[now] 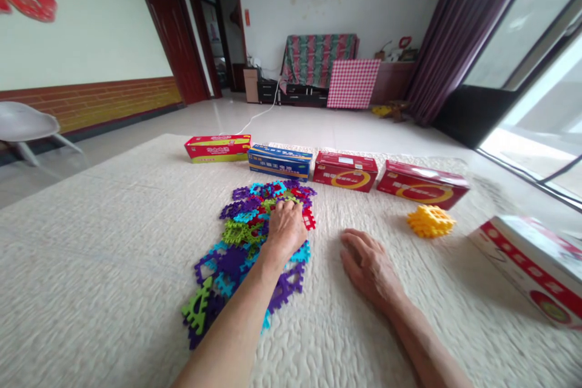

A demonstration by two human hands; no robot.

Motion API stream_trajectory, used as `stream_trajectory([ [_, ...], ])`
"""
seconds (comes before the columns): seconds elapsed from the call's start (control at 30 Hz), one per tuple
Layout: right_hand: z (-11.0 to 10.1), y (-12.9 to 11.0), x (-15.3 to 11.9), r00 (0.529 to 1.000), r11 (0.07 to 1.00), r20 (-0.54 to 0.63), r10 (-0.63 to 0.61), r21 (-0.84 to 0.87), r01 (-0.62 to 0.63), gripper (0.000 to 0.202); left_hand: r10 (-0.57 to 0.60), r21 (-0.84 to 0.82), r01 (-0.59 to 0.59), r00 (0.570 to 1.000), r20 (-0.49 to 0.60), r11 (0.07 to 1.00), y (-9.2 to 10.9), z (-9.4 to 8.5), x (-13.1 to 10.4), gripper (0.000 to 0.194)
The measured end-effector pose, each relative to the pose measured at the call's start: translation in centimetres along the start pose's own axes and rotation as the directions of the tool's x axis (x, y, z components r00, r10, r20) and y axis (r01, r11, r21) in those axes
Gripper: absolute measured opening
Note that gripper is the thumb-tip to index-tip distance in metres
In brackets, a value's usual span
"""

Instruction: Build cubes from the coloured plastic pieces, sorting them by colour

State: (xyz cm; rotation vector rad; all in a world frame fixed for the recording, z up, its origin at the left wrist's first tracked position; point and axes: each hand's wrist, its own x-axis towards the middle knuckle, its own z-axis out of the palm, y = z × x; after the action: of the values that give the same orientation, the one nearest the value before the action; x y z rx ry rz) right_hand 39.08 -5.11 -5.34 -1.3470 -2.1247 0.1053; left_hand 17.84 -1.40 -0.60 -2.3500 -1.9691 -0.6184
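A spread pile of interlocking plastic pieces in purple, blue, green and red lies on the cream textured cover. My left hand is over the upper right part of the pile, its fingers curled down among the pieces; what they hold, if anything, is hidden. My right hand rests palm down on the cover to the right of the pile, fingers extended, with nothing in it. Farther right sits a stack of yellow pieces.
Behind the pile stand a pink-and-yellow box, a blue box and two red boxes in a row. A large white-and-red box is at the right. A white chair stands at far left.
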Motion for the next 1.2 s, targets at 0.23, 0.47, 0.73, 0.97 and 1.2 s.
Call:
stream_trajectory([
  [0.23,0.0,0.3,0.1,1.000,1.000,-0.007,0.008,0.009,-0.008,0.023,0.026,-0.105,-0.018,0.997,0.078,0.994,0.4,-0.4,0.4,0.031],
  [0.47,0.0,0.2,0.1,1.000,1.000,0.000,0.012,0.017,-0.012,0.022,-0.025,-0.132,0.017,0.998,-0.060,0.991,0.1,-0.3,0.6,0.035],
  [0.73,-0.1,0.0,0.2,1.000,1.000,-0.006,0.025,0.019,-0.025,0.022,0.052,-0.041,-0.047,0.989,0.140,0.998,0.7,0.3,-0.1,0.049],
  [0.97,-0.2,-0.2,0.3,0.998,0.998,0.002,0.061,0.025,-0.061,0.029,0.070,-0.017,-0.069,0.993,0.099,0.997,1.2,-0.4,-0.1,0.026],
  [1.2,-0.2,-0.4,0.3,0.995,0.994,-0.003,0.101,0.029,-0.101,0.034,0.100,-0.031,-0.097,0.988,0.118,0.995,1.2,0.1,0.0,0.031],
])
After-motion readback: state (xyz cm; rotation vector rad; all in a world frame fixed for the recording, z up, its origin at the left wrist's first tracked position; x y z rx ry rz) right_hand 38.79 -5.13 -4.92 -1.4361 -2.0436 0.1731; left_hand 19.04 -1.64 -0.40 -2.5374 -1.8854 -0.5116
